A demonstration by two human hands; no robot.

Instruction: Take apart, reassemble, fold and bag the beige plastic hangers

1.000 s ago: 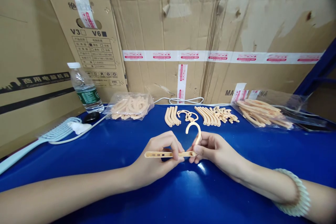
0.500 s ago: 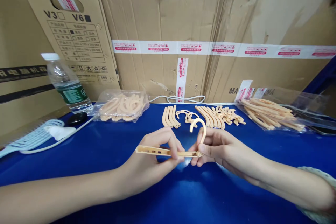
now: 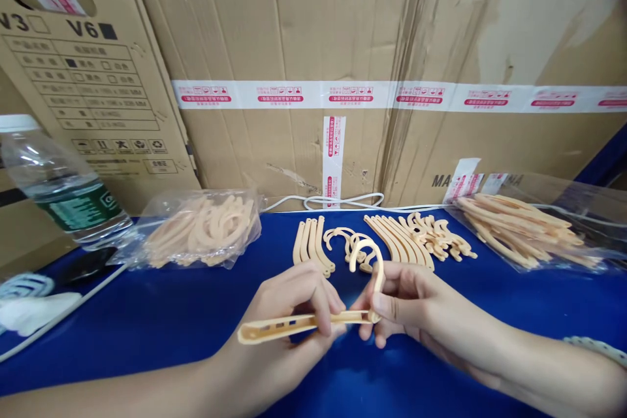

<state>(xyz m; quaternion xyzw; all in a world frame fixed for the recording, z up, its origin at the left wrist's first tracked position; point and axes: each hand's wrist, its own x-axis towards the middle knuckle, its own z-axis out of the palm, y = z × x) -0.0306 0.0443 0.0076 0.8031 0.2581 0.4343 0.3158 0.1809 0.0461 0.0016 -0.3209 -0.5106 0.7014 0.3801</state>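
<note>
My left hand pinches a beige plastic hanger arm between thumb and fingers. This slotted, hollow piece slants down toward the left. My right hand is closed on a beige hanger hook, thumb pressing near its base, with the curve standing up and opening left. The hook's base meets the right end of the hanger arm; my fingers partly cover that joint, so I cannot tell how firmly they are joined. Behind my hands lie loose hanger hooks on the blue table.
Hanger arms lie in a left row and a right row, beside small connector pieces. Bags of beige parts sit left and right. A water bottle, a white cable and cardboard boxes border the table.
The view has shifted closer, with the bottle and left bag moving toward the left edge. The hanger arm's left end slants lower. Both hands keep their grips.
</note>
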